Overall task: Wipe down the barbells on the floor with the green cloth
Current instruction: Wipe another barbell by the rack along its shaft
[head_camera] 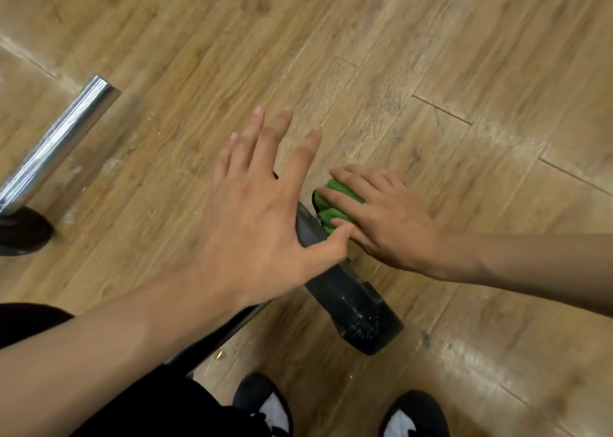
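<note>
Head view: looking down at wood-plank floor (464,71), bent over the work.
Cloth: bunched green cloth (335,204) held onto dark grey metal barbell (355,300) by right hand (388,217), fingers curled over it.
Other hand: left hand (252,211) released, fingers spread above the bar, thumb touching its side.
Progress: mid-wipe, probably. Pale specks on the thick dark end. Shiny chrome barbell sleeve (63,138) well apart at left; cannot tell if wiped.
Room: bare floor beyond the cloth. Black-and-white shoes (414,416) near the bar's end.

Gym floor: you look down on wood-grain planks (431,55), where a chrome barbell sleeve (59,141) and a black barbell end (351,307) lie.
</note>
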`<action>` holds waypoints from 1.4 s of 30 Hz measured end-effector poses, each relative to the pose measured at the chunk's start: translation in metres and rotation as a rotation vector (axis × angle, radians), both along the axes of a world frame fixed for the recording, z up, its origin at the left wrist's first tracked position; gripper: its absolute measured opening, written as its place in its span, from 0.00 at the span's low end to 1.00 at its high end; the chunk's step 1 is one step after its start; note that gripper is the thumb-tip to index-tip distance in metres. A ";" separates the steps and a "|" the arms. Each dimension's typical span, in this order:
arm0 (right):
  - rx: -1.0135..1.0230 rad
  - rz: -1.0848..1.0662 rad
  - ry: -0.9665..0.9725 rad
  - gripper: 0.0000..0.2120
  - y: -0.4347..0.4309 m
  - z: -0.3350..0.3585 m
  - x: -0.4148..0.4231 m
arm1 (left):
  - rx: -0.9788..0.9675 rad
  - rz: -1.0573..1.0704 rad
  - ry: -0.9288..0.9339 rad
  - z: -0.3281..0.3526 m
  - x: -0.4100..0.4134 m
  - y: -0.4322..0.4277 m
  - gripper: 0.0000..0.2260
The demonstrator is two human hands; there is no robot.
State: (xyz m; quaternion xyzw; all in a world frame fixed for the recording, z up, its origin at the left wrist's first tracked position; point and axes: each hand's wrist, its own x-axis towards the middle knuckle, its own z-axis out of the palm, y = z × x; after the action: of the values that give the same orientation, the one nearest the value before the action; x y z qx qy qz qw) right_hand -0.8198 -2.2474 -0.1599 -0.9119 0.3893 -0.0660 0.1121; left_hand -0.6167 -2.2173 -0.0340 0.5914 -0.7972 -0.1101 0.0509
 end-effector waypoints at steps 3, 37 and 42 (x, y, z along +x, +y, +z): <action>-0.069 0.038 0.004 0.25 0.001 0.001 -0.001 | -0.011 -0.011 -0.014 0.000 -0.001 0.004 0.42; -0.205 0.114 0.026 0.24 -0.021 0.002 0.012 | 0.115 0.196 0.088 0.001 0.009 -0.017 0.43; 0.004 -0.009 0.110 0.28 -0.060 0.012 0.058 | 0.084 0.177 0.112 0.000 0.018 -0.027 0.37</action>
State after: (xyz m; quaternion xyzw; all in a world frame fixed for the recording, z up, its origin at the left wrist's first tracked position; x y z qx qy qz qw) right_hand -0.7620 -2.3073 -0.1474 -0.9122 0.3990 -0.0154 0.0919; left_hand -0.5988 -2.2443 -0.0343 0.6539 -0.7325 -0.1715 0.0802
